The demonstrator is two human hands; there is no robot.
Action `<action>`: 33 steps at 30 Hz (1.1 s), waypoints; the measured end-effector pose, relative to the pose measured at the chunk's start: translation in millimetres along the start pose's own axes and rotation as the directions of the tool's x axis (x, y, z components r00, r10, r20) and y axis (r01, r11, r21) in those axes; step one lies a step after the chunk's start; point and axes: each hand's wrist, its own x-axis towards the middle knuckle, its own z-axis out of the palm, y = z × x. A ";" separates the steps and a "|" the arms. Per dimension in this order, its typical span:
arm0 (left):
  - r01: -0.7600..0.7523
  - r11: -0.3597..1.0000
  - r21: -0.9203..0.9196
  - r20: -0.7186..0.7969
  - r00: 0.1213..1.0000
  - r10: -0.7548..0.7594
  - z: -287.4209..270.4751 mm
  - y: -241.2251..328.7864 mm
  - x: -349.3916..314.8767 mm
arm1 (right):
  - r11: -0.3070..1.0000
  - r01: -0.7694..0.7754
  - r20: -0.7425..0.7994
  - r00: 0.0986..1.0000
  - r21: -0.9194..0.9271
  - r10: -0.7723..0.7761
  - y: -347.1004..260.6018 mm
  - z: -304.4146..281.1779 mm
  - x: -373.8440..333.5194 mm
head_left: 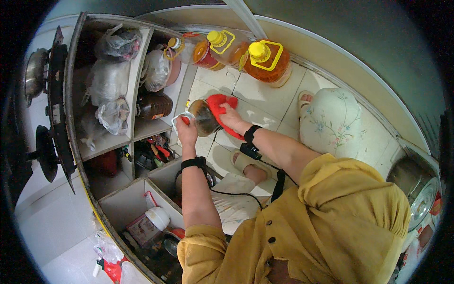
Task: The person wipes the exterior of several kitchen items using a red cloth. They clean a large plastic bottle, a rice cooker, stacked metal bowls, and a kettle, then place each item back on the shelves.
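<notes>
My left hand (187, 130) grips the handle and red cap end of a large plastic bottle of dark liquid (204, 117), which is tilted on its side above the tiled floor. My right hand (231, 118) presses a red cloth (218, 105) against the bottle's side. Both wrists wear black bands with a cable running between them.
Three big oil jugs with yellow caps (265, 61) stand on the floor by the wall. An open cabinet (132, 85) on the left holds plastic bags, a dark bottle (153, 106) and tools. A gas stove (47, 118) tops the counter. A metal pot (416, 189) sits at the right.
</notes>
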 end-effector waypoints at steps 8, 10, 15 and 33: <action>-0.181 0.957 -0.225 0.038 0.980 0.195 -6.1 29.8 -16.9 | 0.788 0.538 0.120 0.841 -0.301 -0.528 -76.7 25.2 -21.0; -0.089 0.988 -0.125 0.042 0.995 0.095 -7.5 37.8 -27.8 | 0.742 0.491 0.097 0.857 -0.457 -0.507 -73.8 17.1 -12.7; -0.115 0.991 -0.067 0.043 0.992 0.118 -12.7 56.0 -53.2 | 0.792 0.350 -0.007 0.913 -0.499 -0.408 -58.4 -3.3 18.4; -0.253 0.940 -0.228 0.113 0.952 0.284 -18.3 50.5 -65.9 | 0.834 0.313 0.166 0.950 -0.453 -0.266 -77.1 -26.8 27.4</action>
